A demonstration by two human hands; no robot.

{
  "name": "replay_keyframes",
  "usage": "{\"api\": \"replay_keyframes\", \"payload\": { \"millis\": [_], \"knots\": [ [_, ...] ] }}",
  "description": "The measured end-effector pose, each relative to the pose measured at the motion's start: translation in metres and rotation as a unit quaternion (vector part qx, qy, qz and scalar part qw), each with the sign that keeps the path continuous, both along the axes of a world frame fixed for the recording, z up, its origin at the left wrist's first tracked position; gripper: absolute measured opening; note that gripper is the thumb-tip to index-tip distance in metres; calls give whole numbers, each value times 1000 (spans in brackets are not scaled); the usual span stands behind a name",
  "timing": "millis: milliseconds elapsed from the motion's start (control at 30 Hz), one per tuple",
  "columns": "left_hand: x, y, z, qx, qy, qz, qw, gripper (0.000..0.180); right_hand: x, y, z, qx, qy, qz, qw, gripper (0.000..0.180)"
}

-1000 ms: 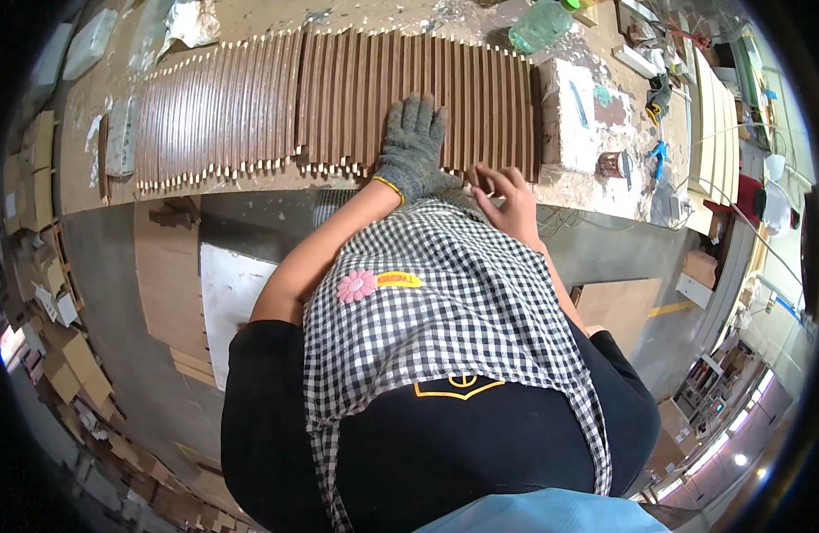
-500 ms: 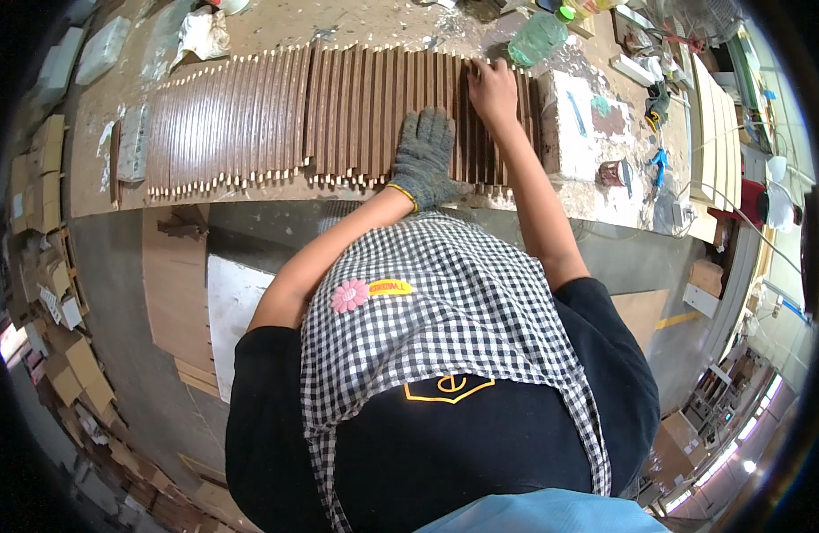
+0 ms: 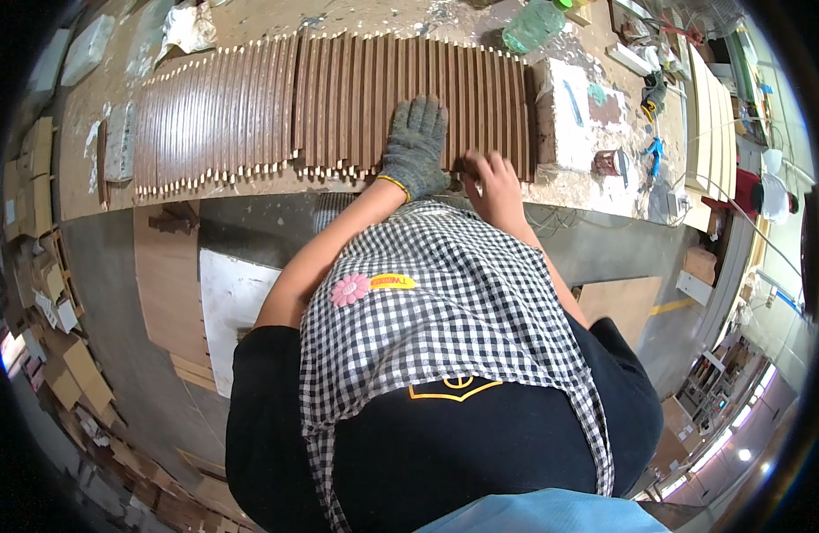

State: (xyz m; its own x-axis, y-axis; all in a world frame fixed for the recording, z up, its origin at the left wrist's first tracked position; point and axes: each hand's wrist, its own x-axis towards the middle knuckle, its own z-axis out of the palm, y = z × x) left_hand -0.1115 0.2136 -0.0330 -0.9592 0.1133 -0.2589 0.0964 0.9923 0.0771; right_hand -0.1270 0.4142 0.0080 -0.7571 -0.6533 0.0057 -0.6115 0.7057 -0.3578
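A long row of narrow brown wooden strips [image 3: 218,115] with pale ends lies side by side on the workbench. My left hand [image 3: 415,142], in a dark grey knit glove with a yellow cuff edge, rests flat on the strips, fingers stretched toward their far ends. Just right of it, my bare right hand [image 3: 496,188] is at the near ends of the strips, close to the bench edge. Its thumb and bent fingers close around a strip end, which they partly hide. To the left of my gloved hand, the strips have uneven near ends.
A paint-stained white block [image 3: 556,115] borders the row on the right, near a green plastic bottle [image 3: 535,28] and a small dark red can [image 3: 610,163]. Another white block [image 3: 119,142] lies left of the strips. A crumpled cloth [image 3: 189,29] sits behind.
My right hand has come from the far ends of the strips back to their near ends. My left hand stays flat on the row. The strips at the right now lie more evenly.
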Motion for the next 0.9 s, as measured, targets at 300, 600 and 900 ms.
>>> {"api": "replay_keyframes", "payload": {
  "millis": [300, 600, 900],
  "knots": [
    [-17, 15, 21, 41, -42, 32, 998, 134, -1, 6, 34, -80, -95, -130, 984, 40],
    [-17, 11, 33, 25, -88, 12, 996, 126, -120, -52, -47, -21, 87, -75, 993, 36],
    [-14, 10, 17, 93, -18, 20, 995, 136, -227, -83, -69, -29, 108, -113, 987, 36]
  ]
}}
